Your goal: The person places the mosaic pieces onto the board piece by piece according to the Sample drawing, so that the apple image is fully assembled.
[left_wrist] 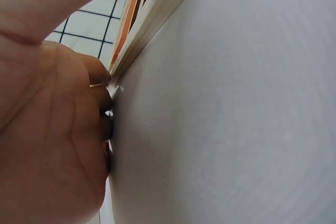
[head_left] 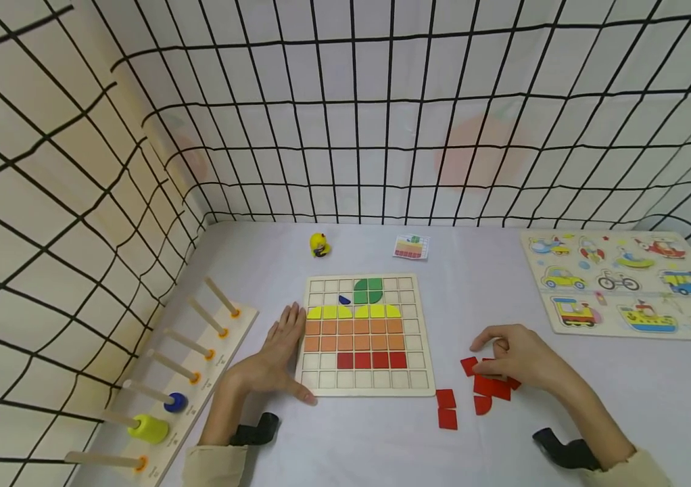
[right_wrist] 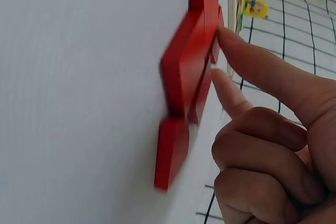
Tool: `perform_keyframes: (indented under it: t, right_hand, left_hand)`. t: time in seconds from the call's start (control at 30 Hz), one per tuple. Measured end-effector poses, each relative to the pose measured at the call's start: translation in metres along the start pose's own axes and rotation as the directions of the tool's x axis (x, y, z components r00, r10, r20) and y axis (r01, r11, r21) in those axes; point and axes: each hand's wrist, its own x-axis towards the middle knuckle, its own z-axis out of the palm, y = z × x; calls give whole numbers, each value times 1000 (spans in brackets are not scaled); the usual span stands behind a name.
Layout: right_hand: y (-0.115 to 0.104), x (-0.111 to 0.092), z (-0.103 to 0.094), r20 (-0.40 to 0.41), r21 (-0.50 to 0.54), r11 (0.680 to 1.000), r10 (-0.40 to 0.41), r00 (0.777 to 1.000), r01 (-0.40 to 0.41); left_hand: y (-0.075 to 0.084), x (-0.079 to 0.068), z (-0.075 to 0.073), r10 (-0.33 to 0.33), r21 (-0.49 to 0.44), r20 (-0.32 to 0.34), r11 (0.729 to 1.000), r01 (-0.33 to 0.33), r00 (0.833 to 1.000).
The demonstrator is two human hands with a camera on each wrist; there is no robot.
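A square gridded wooden board (head_left: 328,380) lies on the table with colored tiles forming a picture: green at the top, then a yellow row, two orange rows and a red row. My left hand (head_left: 277,348) rests along its left edge, fingers straight, thumb at the near left corner. My right hand (head_left: 518,358) is over a loose pile of red tiles (head_left: 491,387). Its thumb and index finger are extended and apart, the thumb tip close against a red tile (right_wrist: 211,17), while the other fingers curl into the palm. Two red square tiles (head_left: 446,408) lie near the board's near right corner.
At left stands a peg rack (head_left: 184,423) with a yellow piece (head_left: 149,429) and a blue one (head_left: 176,403). Behind the board are a yellow duck toy (head_left: 319,245) and a small picture card (head_left: 411,247). A vehicle puzzle board (head_left: 613,284) lies at right.
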Motion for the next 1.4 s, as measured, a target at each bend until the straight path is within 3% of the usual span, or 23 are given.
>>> perform_keyframes:
  t: [0.33, 0.67, 0.8, 0.9, 1.03, 1.23, 1.4]
  right_hand:
    - [-15, 11, 16, -27, -7, 1000, -2, 1000, 2]
    - [-14, 8, 11, -8, 6, 999, 51, 999, -51]
    - [-19, 10, 13, -28, -15, 999, 33, 999, -33]
    - [-35, 13, 18, -45, -10, 1000, -10, 999, 10]
    - [-71, 23, 40, -53, 9, 993, -116, 992, 116]
    - [-126, 39, 97, -47, -4, 978, -209, 977, 209]
    - [-151, 47, 128, -71, -59, 960, -277, 958, 273]
  left_hand:
    - [0, -2, -1, 2, -12, 3, 1000, -2, 1000]
    - [-1, -2, -1, 4, 9, 12, 1000, -4, 1000]
    - [0, -2, -1, 1, 10, 12, 1000, -1, 1000]
    - [0, -2, -1, -5, 6, 10, 1000, 5, 1000]
    - [-1, -2, -1, -13, 0, 5, 1000, 13, 1000]
    - [-2, -2, -2, -1, 0, 16, 1000, 1, 1000]
    - [-1, -3, -3, -1, 1, 21, 1000, 1, 1000]
